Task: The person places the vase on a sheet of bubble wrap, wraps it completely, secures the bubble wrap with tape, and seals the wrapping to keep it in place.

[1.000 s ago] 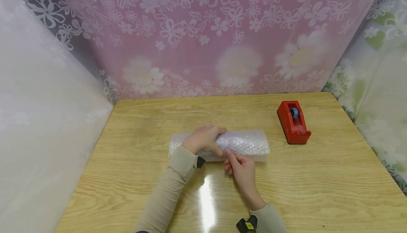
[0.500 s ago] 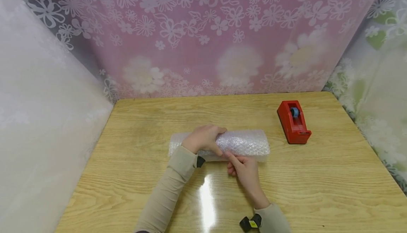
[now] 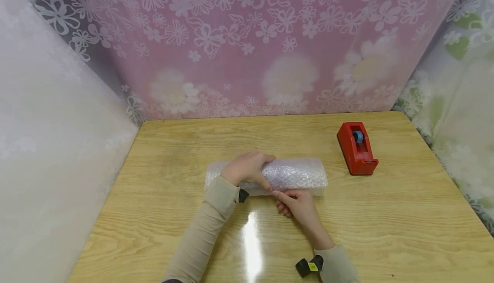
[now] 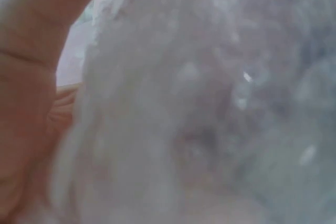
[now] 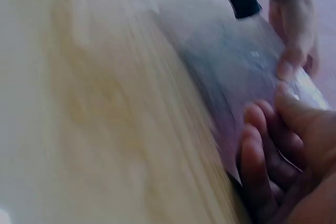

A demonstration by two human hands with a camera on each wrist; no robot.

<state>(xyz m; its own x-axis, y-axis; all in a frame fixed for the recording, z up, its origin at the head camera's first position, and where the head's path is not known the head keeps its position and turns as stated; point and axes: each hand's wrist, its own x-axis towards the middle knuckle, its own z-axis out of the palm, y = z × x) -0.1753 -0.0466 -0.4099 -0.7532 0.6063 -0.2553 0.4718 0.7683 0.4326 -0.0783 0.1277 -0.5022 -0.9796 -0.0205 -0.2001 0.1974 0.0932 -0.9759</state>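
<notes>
A roll of clear bubble wrap (image 3: 295, 173) lies crosswise on the wooden table. My left hand (image 3: 247, 169) holds it from above, left of its middle, with the thumb on the near side. In the left wrist view, the blurred bubble wrap (image 4: 199, 87) fills most of the picture beside the hand (image 4: 31, 66). My right hand (image 3: 299, 206) is at the roll's near lower edge, its thumb tip against the wrap beside the left thumb. In the right wrist view, the right hand (image 5: 294, 150) has its fingers curled below the thumb; what lies between the tips is hidden.
A red tape dispenser (image 3: 356, 150) with a small blue-cored roll stands at the right rear of the table (image 3: 173, 214). Floral curtains (image 3: 239, 51) hang behind the table and along both sides. A dark wrist camera (image 3: 308, 266) sits at the right cuff.
My right hand has slid down the near side of the roll, slightly toward me and to the right. The left hand and the bubble wrap roll have stayed in place.
</notes>
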